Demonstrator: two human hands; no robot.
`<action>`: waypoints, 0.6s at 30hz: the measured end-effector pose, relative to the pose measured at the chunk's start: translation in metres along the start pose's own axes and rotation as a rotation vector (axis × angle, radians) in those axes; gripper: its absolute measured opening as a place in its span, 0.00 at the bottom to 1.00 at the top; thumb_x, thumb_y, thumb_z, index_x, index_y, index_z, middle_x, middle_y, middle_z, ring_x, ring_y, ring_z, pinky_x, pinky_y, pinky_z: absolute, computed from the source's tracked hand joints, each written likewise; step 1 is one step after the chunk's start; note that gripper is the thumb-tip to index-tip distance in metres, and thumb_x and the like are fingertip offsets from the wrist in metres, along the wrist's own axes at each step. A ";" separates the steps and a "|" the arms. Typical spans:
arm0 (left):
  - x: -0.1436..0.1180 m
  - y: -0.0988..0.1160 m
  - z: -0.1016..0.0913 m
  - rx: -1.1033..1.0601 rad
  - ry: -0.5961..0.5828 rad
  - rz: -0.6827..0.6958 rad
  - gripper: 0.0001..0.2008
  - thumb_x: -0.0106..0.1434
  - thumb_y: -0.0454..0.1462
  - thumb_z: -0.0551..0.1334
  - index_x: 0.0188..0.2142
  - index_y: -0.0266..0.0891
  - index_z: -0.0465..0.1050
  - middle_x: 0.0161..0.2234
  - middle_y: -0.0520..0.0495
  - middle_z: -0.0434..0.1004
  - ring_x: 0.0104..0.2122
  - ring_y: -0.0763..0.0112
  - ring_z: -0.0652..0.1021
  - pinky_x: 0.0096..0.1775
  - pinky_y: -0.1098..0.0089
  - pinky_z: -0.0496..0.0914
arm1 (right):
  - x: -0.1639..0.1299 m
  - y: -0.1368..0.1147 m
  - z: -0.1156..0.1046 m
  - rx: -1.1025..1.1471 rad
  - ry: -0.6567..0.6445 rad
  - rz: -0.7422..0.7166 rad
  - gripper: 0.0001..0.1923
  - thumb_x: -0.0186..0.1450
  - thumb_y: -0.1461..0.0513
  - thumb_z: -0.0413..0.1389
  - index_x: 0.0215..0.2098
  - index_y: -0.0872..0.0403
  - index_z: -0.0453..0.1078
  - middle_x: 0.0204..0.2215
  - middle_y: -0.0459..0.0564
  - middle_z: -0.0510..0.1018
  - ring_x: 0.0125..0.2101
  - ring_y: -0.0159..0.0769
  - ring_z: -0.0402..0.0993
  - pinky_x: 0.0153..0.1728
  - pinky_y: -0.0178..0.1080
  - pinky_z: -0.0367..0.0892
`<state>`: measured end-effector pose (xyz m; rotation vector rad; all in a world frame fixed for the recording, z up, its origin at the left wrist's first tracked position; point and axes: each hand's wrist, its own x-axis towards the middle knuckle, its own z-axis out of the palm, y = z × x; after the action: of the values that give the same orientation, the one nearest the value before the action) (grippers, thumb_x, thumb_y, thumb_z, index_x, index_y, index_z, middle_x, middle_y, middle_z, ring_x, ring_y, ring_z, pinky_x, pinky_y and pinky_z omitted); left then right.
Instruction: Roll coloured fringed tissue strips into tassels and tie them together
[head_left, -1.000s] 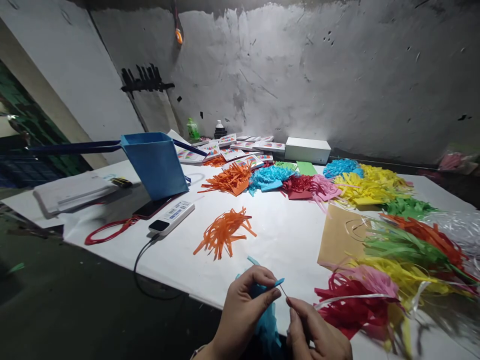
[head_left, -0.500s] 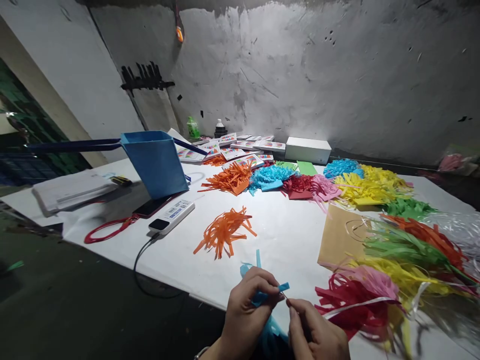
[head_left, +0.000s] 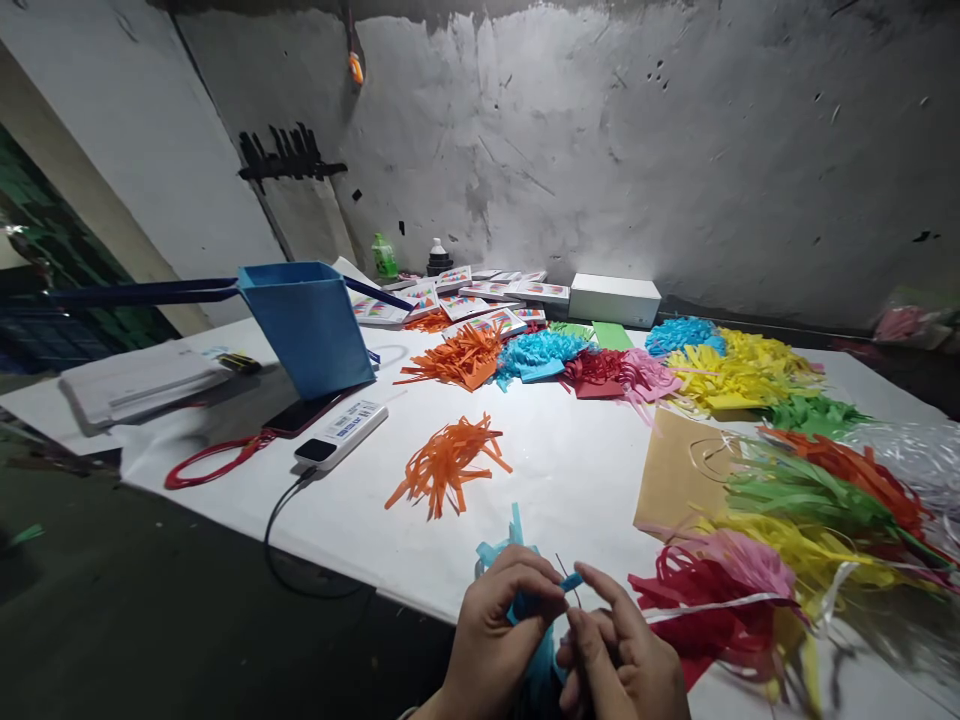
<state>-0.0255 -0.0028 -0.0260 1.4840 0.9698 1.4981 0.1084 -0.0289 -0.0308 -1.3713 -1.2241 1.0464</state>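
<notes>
— Grey scuffed wall behind, white surface [head_left: 585, 470] strewn with paper fringe.
— At the near edge: left hand [head_left: 495, 630] pinching blue fringe [head_left: 525, 600]; right hand [head_left: 622, 660] closed on thin wire [head_left: 564, 570].
— Best to keep the bundle tight, wire wound snug, probably.

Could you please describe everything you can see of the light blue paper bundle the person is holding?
The light blue paper bundle looks like thin, soft paper cut into narrow fringe strips. A few strips stick up above the fingers, and more hangs down between the hands toward the table's near edge. The left hand pinches it near the top, where a small folded tab juts right. The right hand meets it there, with a thin dark wire rising between the fingertips. Its lower part is hidden behind the hands.
</notes>
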 end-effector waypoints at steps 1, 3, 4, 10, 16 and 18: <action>0.000 0.000 0.000 0.004 -0.005 0.009 0.09 0.59 0.27 0.65 0.29 0.42 0.79 0.33 0.46 0.79 0.36 0.65 0.79 0.39 0.69 0.72 | 0.001 0.001 0.000 0.051 -0.022 0.029 0.32 0.65 0.40 0.53 0.52 0.57 0.71 0.18 0.44 0.76 0.11 0.28 0.67 0.13 0.28 0.62; 0.000 0.001 0.000 0.004 -0.009 0.015 0.10 0.59 0.26 0.65 0.29 0.42 0.80 0.33 0.47 0.79 0.36 0.66 0.79 0.39 0.70 0.72 | 0.001 0.002 0.001 0.126 -0.059 0.068 0.35 0.64 0.39 0.54 0.52 0.58 0.69 0.19 0.45 0.76 0.11 0.28 0.68 0.13 0.28 0.62; 0.000 0.001 0.000 0.000 -0.003 0.009 0.10 0.59 0.26 0.65 0.29 0.42 0.80 0.33 0.47 0.79 0.36 0.66 0.79 0.39 0.70 0.72 | 0.001 0.002 0.001 0.153 -0.073 0.085 0.35 0.63 0.39 0.55 0.52 0.59 0.69 0.19 0.46 0.77 0.11 0.27 0.68 0.13 0.28 0.61; 0.002 0.003 0.001 -0.061 -0.006 -0.035 0.07 0.60 0.29 0.66 0.29 0.43 0.79 0.32 0.48 0.79 0.35 0.65 0.79 0.39 0.69 0.73 | 0.000 -0.001 -0.004 0.355 -0.136 0.192 0.39 0.58 0.39 0.61 0.54 0.58 0.67 0.16 0.44 0.75 0.10 0.28 0.67 0.13 0.28 0.59; 0.002 0.004 0.003 -0.049 -0.041 0.027 0.07 0.62 0.30 0.66 0.31 0.43 0.79 0.33 0.47 0.79 0.36 0.65 0.78 0.39 0.68 0.72 | 0.007 -0.002 -0.008 0.510 -0.223 0.235 0.38 0.57 0.40 0.63 0.54 0.58 0.67 0.15 0.43 0.74 0.09 0.28 0.65 0.12 0.28 0.59; 0.000 0.004 0.004 -0.034 -0.069 0.070 0.07 0.63 0.30 0.65 0.31 0.43 0.79 0.33 0.46 0.79 0.36 0.65 0.78 0.40 0.68 0.72 | 0.008 -0.003 -0.008 0.509 -0.216 0.233 0.38 0.57 0.40 0.63 0.53 0.58 0.68 0.15 0.43 0.74 0.09 0.29 0.66 0.12 0.29 0.59</action>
<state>-0.0216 -0.0039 -0.0223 1.5488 0.8561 1.4954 0.1164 -0.0217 -0.0270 -1.0333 -0.8705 1.5784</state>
